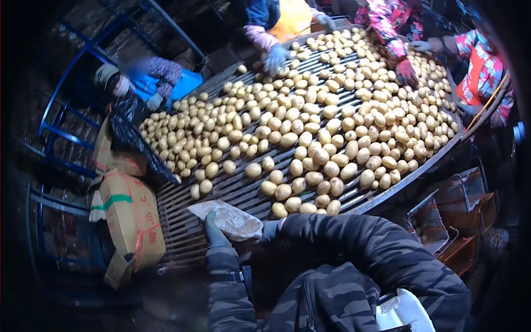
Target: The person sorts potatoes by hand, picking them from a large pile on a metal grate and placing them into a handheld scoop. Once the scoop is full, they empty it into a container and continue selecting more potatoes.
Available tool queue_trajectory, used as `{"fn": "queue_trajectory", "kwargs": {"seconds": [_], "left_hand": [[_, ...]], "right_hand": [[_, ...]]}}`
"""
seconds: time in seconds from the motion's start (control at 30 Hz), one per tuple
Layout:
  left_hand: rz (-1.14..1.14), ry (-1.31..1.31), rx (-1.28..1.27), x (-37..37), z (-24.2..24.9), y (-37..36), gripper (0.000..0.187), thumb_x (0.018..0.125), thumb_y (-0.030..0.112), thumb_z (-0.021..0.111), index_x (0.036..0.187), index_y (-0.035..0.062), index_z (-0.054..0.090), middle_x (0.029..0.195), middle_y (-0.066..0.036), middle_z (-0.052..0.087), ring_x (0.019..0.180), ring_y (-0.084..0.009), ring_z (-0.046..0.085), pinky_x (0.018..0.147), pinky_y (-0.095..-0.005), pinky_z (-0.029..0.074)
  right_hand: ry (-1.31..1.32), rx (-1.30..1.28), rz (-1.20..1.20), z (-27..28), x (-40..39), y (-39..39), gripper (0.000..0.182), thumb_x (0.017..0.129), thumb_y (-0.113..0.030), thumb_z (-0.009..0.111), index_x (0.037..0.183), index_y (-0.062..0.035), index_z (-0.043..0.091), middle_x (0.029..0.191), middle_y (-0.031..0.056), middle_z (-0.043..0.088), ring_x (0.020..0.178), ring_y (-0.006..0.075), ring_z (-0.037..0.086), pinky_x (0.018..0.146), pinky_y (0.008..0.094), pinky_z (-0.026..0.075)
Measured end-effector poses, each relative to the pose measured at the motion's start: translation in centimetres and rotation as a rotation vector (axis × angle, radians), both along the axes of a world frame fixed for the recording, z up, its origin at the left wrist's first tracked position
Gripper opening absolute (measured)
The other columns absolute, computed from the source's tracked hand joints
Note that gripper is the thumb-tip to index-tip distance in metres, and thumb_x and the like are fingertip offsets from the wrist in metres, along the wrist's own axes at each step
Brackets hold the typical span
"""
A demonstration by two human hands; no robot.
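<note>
A pale metal scoop [229, 219], scuffed and without potatoes in it, is held low over the near edge of the slatted sorting table [180, 218]. My right hand [271, 230], gloved, is closed at the scoop's handle end, partly hidden by my sleeve. At the scoop's left side, my left hand [214, 230] in a grey-green glove grips its edge, with some fingers out of sight underneath. Many loose potatoes [287, 138] cover the slats beyond the scoop, the nearest lying a little above and to its right.
A cardboard box [130, 213] with red print and green tape stands left, beside a dark plastic bag [135, 141]. Co-workers' gloved hands [275, 59] reach over the far side. Blue metal racks [69, 133] rise left; orange-brown crates [459, 254] sit right.
</note>
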State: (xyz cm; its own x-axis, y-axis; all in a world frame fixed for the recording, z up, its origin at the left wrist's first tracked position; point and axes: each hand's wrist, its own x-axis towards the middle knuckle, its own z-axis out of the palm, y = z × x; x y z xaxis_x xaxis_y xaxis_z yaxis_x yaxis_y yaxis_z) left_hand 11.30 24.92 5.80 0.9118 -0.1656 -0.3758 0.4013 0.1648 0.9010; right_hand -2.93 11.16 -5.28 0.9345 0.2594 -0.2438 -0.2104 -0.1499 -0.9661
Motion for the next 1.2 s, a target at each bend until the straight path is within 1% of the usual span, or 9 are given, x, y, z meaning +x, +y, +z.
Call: {"fn": "queue_trajectory", "kwargs": {"seconds": [0.17,0.33,0.43,0.47,0.67,0.8,0.93,1.07,1.2], "left_hand": [[-0.182,0.122,-0.095,3.0,-0.2,-13.6,0.058,0.086,0.011,0.064,0.142,0.0013,0.055,0.131,-0.018,0.064,0.116,-0.0358,0.066,0.101,-0.0483,0.056],[-0.318,-0.038,-0.025,6.4,-4.2,-26.0,0.06,0.083,0.005,0.064,0.142,-0.0004,0.055,0.13,-0.017,0.065,0.111,-0.0349,0.068,0.096,-0.046,0.059],[-0.264,-0.061,0.096,7.3,-5.4,-31.9,0.067,0.08,0.002,0.066,0.145,-0.002,0.051,0.132,-0.018,0.063,0.111,-0.0329,0.067,0.095,-0.0447,0.059],[-0.277,-0.103,0.13,5.4,-4.4,-34.2,0.069,0.081,0.004,0.067,0.147,-0.0024,0.049,0.134,-0.017,0.062,0.114,-0.0307,0.065,0.098,-0.0419,0.056],[-0.521,-0.148,0.113,5.2,-4.1,-44.5,0.056,0.082,0.009,0.07,0.137,-0.0013,0.059,0.125,-0.013,0.066,0.112,-0.027,0.065,0.098,-0.0367,0.053],[-0.631,0.139,0.006,2.6,-3.3,-50.4,0.052,0.082,0.014,0.071,0.131,-0.0014,0.062,0.121,-0.013,0.066,0.105,-0.0273,0.065,0.095,-0.0392,0.054],[-0.563,-0.116,0.112,1.6,-8.8,-57.7,0.065,0.079,0.015,0.072,0.14,-0.0017,0.056,0.129,-0.014,0.062,0.116,-0.0264,0.059,0.098,-0.0369,0.049],[-0.555,-0.228,0.055,-8.8,-3.6,-65.0,0.076,0.08,0.011,0.07,0.15,-0.0009,0.046,0.135,-0.014,0.059,0.121,-0.0272,0.057,0.103,-0.037,0.048],[-0.816,-0.447,-0.118,-13.1,-1.1,-66.7,0.077,0.092,0.027,0.072,0.156,0.0002,0.039,0.144,-0.018,0.056,0.132,-0.0261,0.054,0.113,-0.0365,0.041]], "right_hand": [[0.148,-0.098,-0.248,2.5,-1.1,-8.5,0.033,0.081,-0.034,0.078,0.099,-0.0061,0.078,0.088,0.0111,0.076,0.077,0.0221,0.071,0.071,0.0371,0.057],[0.189,0.061,-0.486,3.2,-2.7,-17.9,0.039,0.082,-0.039,0.075,0.095,-0.0023,0.078,0.086,0.016,0.076,0.079,0.0297,0.073,0.072,0.0408,0.056],[0.117,-0.136,-0.461,2.6,-3.8,-23.2,0.038,0.085,-0.039,0.071,0.093,-0.0026,0.078,0.082,0.0166,0.075,0.076,0.0308,0.073,0.07,0.0417,0.056],[0.222,0.118,-0.55,1.9,-4.0,-24.2,0.037,0.082,-0.036,0.076,0.093,-0.0004,0.076,0.075,0.0114,0.072,0.07,0.0228,0.07,0.064,0.0373,0.055],[0.316,0.333,-0.711,7.7,-7.2,-31.9,0.035,0.083,-0.033,0.073,0.093,0.0008,0.077,0.078,0.0134,0.075,0.073,0.0252,0.074,0.069,0.0378,0.057],[0.325,0.667,-0.825,8.2,-9.2,-35.1,0.024,0.086,-0.024,0.074,0.089,0.0001,0.073,0.071,0.009,0.069,0.053,0.0187,0.065,0.048,0.0336,0.053],[0.299,0.476,-0.938,6.3,-12.9,-41.9,0.02,0.087,-0.019,0.072,0.09,0.0006,0.069,0.07,0.0079,0.067,0.053,0.0178,0.063,0.048,0.0337,0.053],[0.188,0.242,-1.042,3.5,-17.1,-48.1,0.023,0.08,-0.019,0.074,0.089,0.0019,0.072,0.074,0.0112,0.071,0.061,0.0196,0.068,0.057,0.0363,0.055],[0.089,0.104,-1.245,2.7,-19.6,-49.2,0.028,0.081,-0.023,0.076,0.093,0.0014,0.07,0.074,0.0063,0.068,0.066,0.0189,0.064,0.061,0.0357,0.052]]}}
